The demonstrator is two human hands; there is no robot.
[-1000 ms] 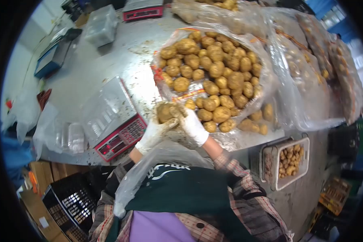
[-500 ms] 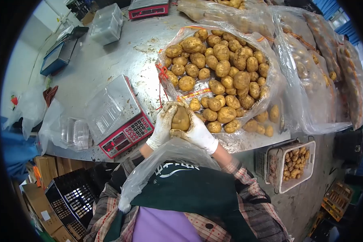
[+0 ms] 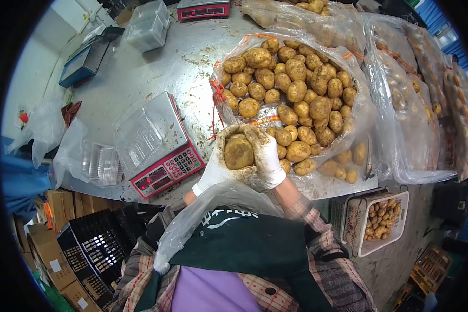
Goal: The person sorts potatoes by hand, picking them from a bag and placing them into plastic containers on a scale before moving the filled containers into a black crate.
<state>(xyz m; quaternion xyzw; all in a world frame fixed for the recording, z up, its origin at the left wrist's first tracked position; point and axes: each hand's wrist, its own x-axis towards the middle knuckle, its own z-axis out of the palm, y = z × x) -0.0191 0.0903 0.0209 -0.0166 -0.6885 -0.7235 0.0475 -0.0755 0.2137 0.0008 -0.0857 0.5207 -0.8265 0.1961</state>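
Observation:
Both hands wear white gloves with brown dirt on the fingers. A brown potato [image 3: 239, 152] is held between them in front of my chest. My left hand [image 3: 217, 161] wraps its left side, and my right hand [image 3: 263, 156] presses on its right and upper side. Just beyond my hands, an open clear plastic bag [image 3: 362, 112] holds many loose potatoes [image 3: 297, 91], with a red tie [image 3: 217, 96] at its left edge. Left of my hands sits a red scale [image 3: 166, 174] with a clear plastic tray [image 3: 145, 136] on its metal plate.
Filled bags [image 3: 400, 93] stand at the right. A white crate of potatoes [image 3: 354, 229] is below the table's right edge. Clear containers [image 3: 103, 165] lie left of the scale; stacked tubs [image 3: 148, 28], a blue scale [image 3: 83, 65] and another red scale [image 3: 203, 10] are farther back.
The potato has been turned in my hands and shows another side. My right hand's fingers have moved up over its top. The whole view has shifted slightly.

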